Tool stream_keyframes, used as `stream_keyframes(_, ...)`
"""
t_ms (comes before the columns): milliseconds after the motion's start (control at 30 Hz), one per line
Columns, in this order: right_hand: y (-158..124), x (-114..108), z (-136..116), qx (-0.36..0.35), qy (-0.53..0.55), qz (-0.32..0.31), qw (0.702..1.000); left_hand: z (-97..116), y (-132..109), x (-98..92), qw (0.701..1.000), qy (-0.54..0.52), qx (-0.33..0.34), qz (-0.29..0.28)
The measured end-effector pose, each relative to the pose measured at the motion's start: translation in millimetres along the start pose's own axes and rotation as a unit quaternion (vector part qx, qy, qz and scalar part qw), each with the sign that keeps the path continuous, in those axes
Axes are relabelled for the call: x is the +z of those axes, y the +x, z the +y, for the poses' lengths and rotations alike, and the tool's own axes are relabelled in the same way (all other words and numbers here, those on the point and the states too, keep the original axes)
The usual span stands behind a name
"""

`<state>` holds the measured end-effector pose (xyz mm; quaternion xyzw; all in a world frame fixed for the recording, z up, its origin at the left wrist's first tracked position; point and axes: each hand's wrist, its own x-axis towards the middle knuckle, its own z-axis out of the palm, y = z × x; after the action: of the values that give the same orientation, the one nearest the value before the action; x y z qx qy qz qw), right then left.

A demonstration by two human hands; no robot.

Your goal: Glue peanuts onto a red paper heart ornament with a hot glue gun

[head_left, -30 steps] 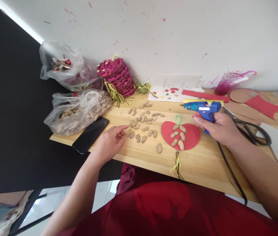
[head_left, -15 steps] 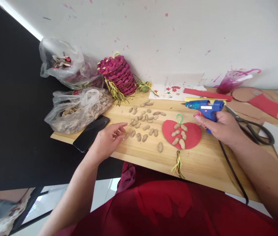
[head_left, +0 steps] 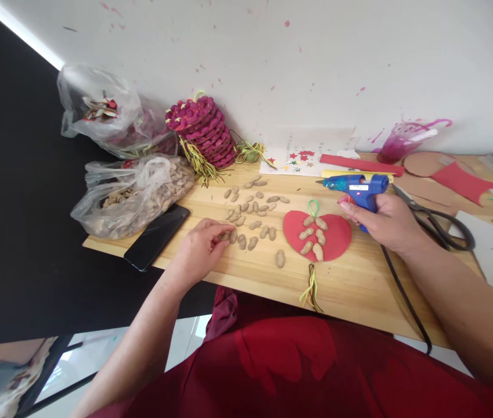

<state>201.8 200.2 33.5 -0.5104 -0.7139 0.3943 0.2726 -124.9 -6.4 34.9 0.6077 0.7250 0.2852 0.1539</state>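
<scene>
My left hand (head_left: 200,249) rests on the wooden table (head_left: 359,290), its fingertips pinched on a peanut (head_left: 225,236) at the near left end of a scatter of loose peanuts (head_left: 250,206). A blue glue gun (head_left: 357,188) is gripped in my right hand (head_left: 383,223), nozzle pointing left, held just right of a red heart-shaped cutout (head_left: 335,235). The heart carries several peanuts (head_left: 313,237) in two columns, a green loop at its top and a yellow-green tassel (head_left: 311,290) below. One single peanut (head_left: 280,258) lies left of the heart.
A clear bag of peanuts (head_left: 135,194) and a black phone (head_left: 157,236) lie at the table's left end. Behind are another plastic bag (head_left: 98,119), a magenta ornament (head_left: 202,133), a star sheet (head_left: 302,159), red paper strips, scissors (head_left: 440,223) and the gun's black cord (head_left: 403,296).
My left hand's fingers have closed from a looser pose onto a peanut at the edge of the scatter. My right hand with the glue gun has stayed beside the heart.
</scene>
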Motion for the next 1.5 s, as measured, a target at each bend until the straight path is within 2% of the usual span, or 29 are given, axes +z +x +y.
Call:
stream_keyframes(267,3.1,0.6,7.7,-0.01,-0.011,0.005,1.0,9.5,-5.5,1.3,1.0,0.0,0.021,-0.015)
stream_keyframes(467,2.1,-0.2,4.4,-0.02,-0.022,-0.002,1.0,10.6,-9.6,-0.5,1.0,-0.005,0.02,-0.02)
stream_keyframes(600,1.4,0.5,4.6,0.001,-0.011,0.011,1.0,13.6,-12.2,4.5,0.999,-0.005,0.028,0.013)
stream_keyframes(800,0.9,1.2,5.8,-0.012,-0.009,0.006,1.0,20.7,-9.2,17.6,0.993,0.039,0.104,0.041)
stream_keyframes(933,2.2,1.4,8.4,-0.021,-0.001,0.008,1.0,20.0,-5.4,21.6,0.99,0.055,0.123,0.05)
stream_keyframes(1500,2.0,1.0,7.6,-0.028,0.0,0.003,1.0,11.2,-4.4,9.5,0.989,0.048,0.135,0.034)
